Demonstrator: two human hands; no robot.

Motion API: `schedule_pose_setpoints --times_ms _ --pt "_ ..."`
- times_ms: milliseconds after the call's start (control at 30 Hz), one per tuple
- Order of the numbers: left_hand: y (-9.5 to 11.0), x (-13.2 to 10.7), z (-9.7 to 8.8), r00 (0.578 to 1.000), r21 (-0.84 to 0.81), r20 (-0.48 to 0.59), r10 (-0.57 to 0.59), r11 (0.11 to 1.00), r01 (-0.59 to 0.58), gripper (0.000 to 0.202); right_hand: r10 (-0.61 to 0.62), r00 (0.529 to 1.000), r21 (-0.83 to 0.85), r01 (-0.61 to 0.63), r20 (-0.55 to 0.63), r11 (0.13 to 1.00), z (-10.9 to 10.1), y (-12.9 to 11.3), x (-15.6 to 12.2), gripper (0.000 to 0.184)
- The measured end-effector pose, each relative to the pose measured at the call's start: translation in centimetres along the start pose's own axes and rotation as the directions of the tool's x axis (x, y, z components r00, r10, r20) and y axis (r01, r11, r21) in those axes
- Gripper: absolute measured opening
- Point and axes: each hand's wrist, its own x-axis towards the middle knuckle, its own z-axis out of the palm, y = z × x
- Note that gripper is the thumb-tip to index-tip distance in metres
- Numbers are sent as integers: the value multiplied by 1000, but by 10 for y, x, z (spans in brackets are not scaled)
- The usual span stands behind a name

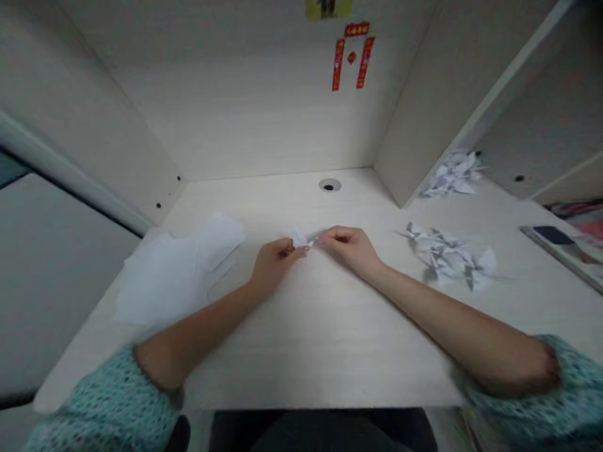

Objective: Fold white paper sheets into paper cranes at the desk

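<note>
Paper piece (299, 239), small and white, sits between both hands near the middle of the light wood desk (301, 358); its exact shape and folds are too small to tell, and whether it touches the desk cannot be told. Left hand (277, 261) comes in from about 8 o'clock, right hand (351, 249) from about 4 o'clock, both curled, not spread, fingertips nearly meeting at the piece. Both look to be pinching it between thumb and fingers, though the fingers hide the contact. Piece should handle very light and soft, thin enough to crease or tear easily, so best taken by its edges or a fold with fingertips and gentle pressure. Stack of white paper sheets (176, 270) lies loose at about 9 o'clock, near the left hand, not touching it. Pile of folded paper shapes (447, 257) lies at about 3 o'clock, just past the right hand; smaller pile of folded paper shapes (452, 174) sits at about 2 o'clock beside a side panel (424, 113). Round desk grommet (330, 185) at 12 o'clock. Red paper strips (351, 63) hang on the back panel. Teal sleeves (108, 402) are pushed back off both forearms.
</note>
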Motion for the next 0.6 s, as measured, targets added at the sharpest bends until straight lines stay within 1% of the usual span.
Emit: schedule_pose_setpoints --times_ms 267,433,600 --pt "5 -2 0 1000 -46 11 -12 999 13 37 -8 1000 -4 8 2 1000 1 2 3 23" --pt "8 -2 0 1000 -64 18 -1 998 3 35 -56 998 -10 56 -1 998 0 4 2 23" --pt "5 -1 0 1000 -58 24 7 998 -5 35 -108 994 -21 107 -10 994 0 4 2 20"
